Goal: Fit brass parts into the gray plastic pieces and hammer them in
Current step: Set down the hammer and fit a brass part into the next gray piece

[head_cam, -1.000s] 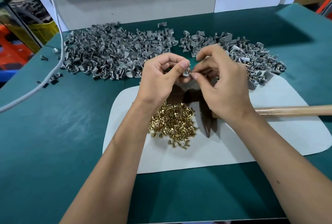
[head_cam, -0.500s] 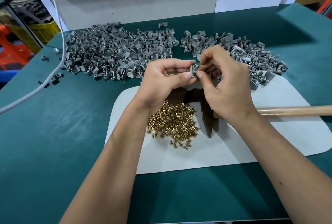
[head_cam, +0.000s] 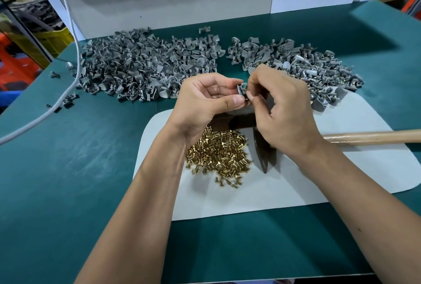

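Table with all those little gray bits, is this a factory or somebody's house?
Probably a factory workbench: big heaps of identical gray plastic pieces, a pile of brass parts, and a hammer lying ready.

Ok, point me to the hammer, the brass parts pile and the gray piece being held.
hammer (head_cam: 373, 136): head view, on the wooden handle.
brass parts pile (head_cam: 219, 152): head view, middle of the heap.
gray piece (head_cam: 242, 88): head view, on its face showing between the fingertips.

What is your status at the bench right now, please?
Left hand pinching small gray plastic piece; right hand pinching at it too. Wooden-handled hammer idle on white mat. Nothing in the way.
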{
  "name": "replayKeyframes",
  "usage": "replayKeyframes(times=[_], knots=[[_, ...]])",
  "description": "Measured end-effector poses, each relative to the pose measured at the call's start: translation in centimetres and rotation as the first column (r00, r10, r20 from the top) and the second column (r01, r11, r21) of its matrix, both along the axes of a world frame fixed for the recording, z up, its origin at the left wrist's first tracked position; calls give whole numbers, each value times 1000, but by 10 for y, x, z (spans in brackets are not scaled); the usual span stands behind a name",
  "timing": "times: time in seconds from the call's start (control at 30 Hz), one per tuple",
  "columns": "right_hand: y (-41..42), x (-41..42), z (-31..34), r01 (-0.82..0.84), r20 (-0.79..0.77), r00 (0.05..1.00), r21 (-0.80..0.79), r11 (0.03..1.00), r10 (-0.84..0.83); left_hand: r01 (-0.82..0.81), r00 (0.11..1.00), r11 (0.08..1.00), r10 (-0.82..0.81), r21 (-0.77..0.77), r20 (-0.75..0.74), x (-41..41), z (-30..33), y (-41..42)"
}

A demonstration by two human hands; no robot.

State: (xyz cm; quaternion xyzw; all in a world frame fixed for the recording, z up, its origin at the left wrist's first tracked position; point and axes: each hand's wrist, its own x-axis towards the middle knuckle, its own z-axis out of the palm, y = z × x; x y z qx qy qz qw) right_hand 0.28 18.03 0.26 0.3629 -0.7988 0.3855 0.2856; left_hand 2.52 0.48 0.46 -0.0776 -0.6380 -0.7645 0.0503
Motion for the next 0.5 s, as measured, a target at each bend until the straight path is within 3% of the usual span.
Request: replayKeyframes(times=[0.27,0.5], knots=[[1,-4,-3,2,74,997,-73,997,3,-56,998,998,57,-28,15,-3,0,3],[3,-3,-3,19,125,992,-154,988,0,-31,998,997,26,77,58,-1,1,-1]])
